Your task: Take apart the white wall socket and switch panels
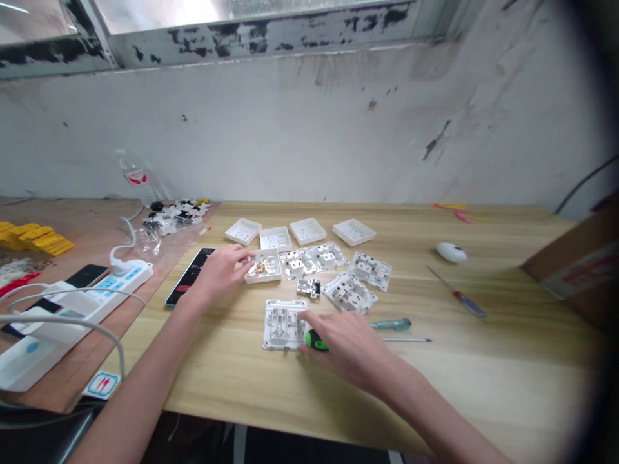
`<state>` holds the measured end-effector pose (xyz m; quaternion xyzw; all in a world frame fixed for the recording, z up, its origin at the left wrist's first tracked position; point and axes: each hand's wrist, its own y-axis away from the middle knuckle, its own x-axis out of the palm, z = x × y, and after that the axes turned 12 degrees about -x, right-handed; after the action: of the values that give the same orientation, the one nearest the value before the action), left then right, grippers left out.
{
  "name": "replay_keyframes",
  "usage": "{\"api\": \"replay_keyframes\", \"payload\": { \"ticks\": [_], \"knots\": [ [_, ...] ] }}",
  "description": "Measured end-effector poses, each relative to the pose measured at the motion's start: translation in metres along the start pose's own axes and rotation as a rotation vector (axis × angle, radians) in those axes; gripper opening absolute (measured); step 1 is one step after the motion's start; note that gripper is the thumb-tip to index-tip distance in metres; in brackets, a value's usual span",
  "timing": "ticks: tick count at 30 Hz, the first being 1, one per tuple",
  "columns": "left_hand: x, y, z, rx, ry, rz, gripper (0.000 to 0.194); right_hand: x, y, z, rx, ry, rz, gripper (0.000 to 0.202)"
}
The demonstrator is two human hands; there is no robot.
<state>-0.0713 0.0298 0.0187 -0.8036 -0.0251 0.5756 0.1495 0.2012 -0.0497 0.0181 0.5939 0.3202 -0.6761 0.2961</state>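
My left hand (pixel 220 274) is at the left rim of a small white box (pixel 264 277) holding brass-coloured pieces. Its fingers are bent and apart, and I see nothing held in them. My right hand (pixel 351 345) is closed around a screwdriver with a green and black handle (pixel 316 340); the metal shaft sticks out to the right. The thumb and fingertips of that hand also touch the right edge of a white socket back plate (pixel 280 325), which lies with its inner side up. Just behind it lies a small loose socket part (pixel 308 288).
Several more socket plates (pixel 348 293) and white covers (pixel 308 231) lie behind. A teal-handled tool (pixel 394 324), a red-handled screwdriver (pixel 467 303) and a white mouse (pixel 451 252) are to the right. A phone (pixel 191 274) and a corded power strip (pixel 72 322) are left; a cardboard box (pixel 575 258) stands right.
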Motion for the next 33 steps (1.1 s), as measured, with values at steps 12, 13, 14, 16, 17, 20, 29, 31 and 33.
{"api": "replay_keyframes", "payload": {
  "ticks": [12, 13, 14, 16, 17, 20, 29, 31, 33],
  "knots": [
    [0.014, -0.001, 0.006, 0.062, -0.097, 0.006, 0.02, -0.024, -0.001, -0.055, 0.233, 0.136, -0.005, 0.029],
    [0.014, -0.001, 0.006, 0.064, -0.102, 0.005, 0.02, -0.023, -0.004, -0.056, 0.225, 0.143, -0.006, 0.029],
    [0.014, 0.0, 0.006, 0.061, -0.103, 0.004, 0.021, -0.023, -0.009, -0.057, 0.21, 0.152, -0.007, 0.03],
    [0.014, 0.0, 0.006, 0.05, -0.098, 0.004, 0.021, -0.019, -0.017, -0.058, 0.178, 0.163, 0.001, 0.032],
    [0.014, 0.0, 0.006, 0.045, -0.091, 0.005, 0.022, -0.017, -0.022, -0.058, 0.165, 0.166, 0.007, 0.032],
    [0.014, 0.002, 0.006, 0.047, -0.064, 0.009, 0.023, -0.012, -0.031, -0.058, 0.139, 0.156, 0.022, 0.025],
    [0.012, 0.004, 0.008, 0.043, -0.004, -0.009, 0.023, -0.009, -0.028, -0.066, 0.12, 0.07, 0.018, 0.019],
    [0.012, 0.005, 0.002, 0.05, 0.043, -0.053, 0.024, -0.008, -0.027, -0.069, 0.128, 0.08, 0.014, 0.027],
    [0.013, 0.007, -0.01, 0.082, 0.113, -0.076, 0.024, -0.007, -0.027, -0.071, 0.126, 0.089, 0.02, 0.029]
  ]
}}
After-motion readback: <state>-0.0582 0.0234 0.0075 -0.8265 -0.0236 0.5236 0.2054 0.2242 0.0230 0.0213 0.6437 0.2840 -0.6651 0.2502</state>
